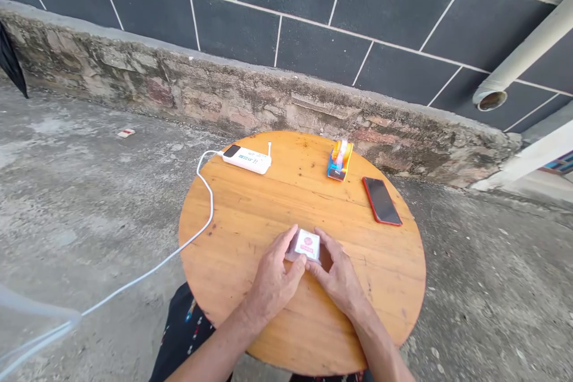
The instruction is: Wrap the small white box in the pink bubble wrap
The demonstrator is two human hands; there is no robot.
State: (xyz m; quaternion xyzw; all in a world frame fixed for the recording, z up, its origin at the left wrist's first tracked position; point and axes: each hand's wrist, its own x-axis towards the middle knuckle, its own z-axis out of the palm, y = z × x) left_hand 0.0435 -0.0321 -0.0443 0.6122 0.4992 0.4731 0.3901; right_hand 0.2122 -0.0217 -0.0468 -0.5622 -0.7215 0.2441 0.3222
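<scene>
A small white box (307, 243) with red print on its top is near the front middle of the round wooden table. Purplish-clear material, seemingly plastic film, shows around its lower edges. My left hand (278, 268) grips it from the left, thumb at the near edge and fingers along the far left side. From the right, my right hand (335, 267) curves round it, thumb at the near right corner and index finger by the far right corner. Both hands are closed about the box. Its underside and parts of its sides are hidden.
On the wooden table (268, 206) stand a blue and yellow tape dispenser (339, 160), a red-edged phone (382, 200) and a white power strip-like device (248, 159). A white cable (174, 255) runs off its left edge. Behind is a stone-based wall (250, 98).
</scene>
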